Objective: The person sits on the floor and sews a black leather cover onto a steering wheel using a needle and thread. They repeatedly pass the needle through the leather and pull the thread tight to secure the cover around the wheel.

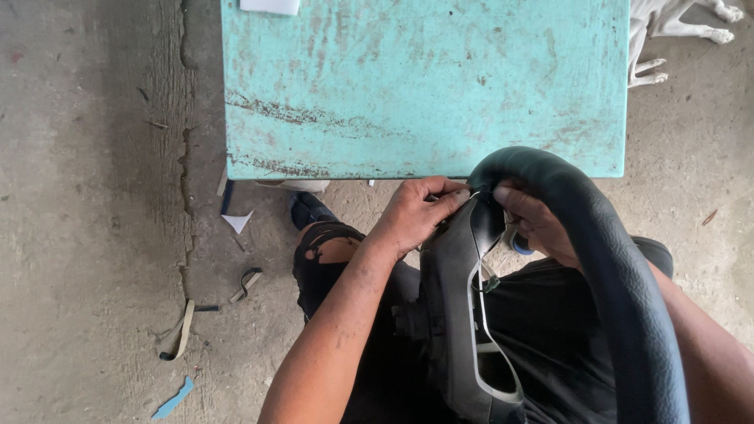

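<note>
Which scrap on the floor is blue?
The flat blue scrap at the bottom left. The strips above it are tan and dark, and the paper bit near the table is white.

Both hands, left (412, 213) and right (538, 224), grip a black steering wheel (605, 259); turquoise table (424, 86) just beyond.

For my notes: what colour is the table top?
Worn turquoise table top with brownish scuffs; head view.
</note>
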Action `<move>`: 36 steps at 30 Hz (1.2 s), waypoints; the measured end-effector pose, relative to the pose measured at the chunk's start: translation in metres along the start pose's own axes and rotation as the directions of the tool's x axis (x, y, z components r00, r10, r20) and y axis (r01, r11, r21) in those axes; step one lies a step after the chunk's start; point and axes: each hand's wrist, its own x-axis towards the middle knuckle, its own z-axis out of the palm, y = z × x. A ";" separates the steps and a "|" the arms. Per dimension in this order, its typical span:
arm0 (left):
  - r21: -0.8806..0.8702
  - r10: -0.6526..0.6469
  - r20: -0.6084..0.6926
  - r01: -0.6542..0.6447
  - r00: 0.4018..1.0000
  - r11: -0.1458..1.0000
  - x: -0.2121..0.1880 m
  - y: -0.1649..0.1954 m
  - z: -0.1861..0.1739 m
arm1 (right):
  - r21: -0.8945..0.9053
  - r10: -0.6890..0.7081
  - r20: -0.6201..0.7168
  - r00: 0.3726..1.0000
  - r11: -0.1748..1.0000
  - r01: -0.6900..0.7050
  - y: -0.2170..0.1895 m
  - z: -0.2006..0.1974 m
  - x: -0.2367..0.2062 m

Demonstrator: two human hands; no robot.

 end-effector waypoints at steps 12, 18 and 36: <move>0.675 -0.063 0.018 0.034 0.998 0.737 0.009 0.086 0.006 | 0.096 -0.010 0.013 1.000 0.995 0.009 -0.002 0.000 -0.010; 0.773 -0.098 0.068 0.010 0.993 0.634 0.021 0.094 0.013 | 0.003 -0.085 -0.007 0.996 0.996 0.085 -0.010 0.006 -0.015; 0.859 -0.126 -0.052 0.108 0.991 0.500 0.015 0.104 0.023 | -0.365 -0.509 -0.097 0.855 0.818 0.445 0.011 0.016 -0.016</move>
